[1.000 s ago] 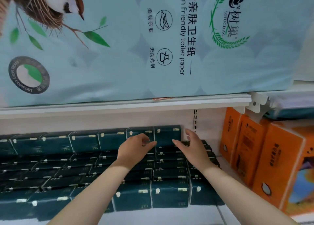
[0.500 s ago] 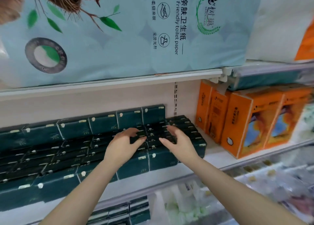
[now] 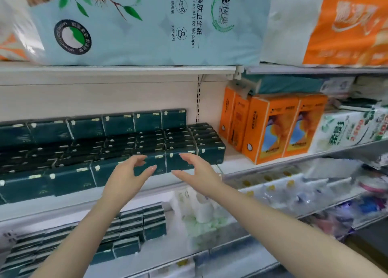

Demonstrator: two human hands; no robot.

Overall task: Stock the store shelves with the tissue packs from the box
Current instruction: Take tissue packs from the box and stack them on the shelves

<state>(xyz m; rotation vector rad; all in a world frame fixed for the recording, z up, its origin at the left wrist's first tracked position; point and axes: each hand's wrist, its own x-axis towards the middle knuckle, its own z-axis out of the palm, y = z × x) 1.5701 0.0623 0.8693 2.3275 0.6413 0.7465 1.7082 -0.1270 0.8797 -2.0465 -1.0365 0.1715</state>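
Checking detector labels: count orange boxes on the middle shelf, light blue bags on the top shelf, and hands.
Orange boxes: 4
Light blue bag: 1
Hands: 2, left hand, right hand
Total: 7

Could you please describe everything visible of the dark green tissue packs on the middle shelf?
The dark green tissue packs sit on the middle shelf in tight rows, the back row stacked higher. Each looks film-wrapped, with a small white mark and pale label on its face. The left hand and right hand hover open before the front row, gripping none.
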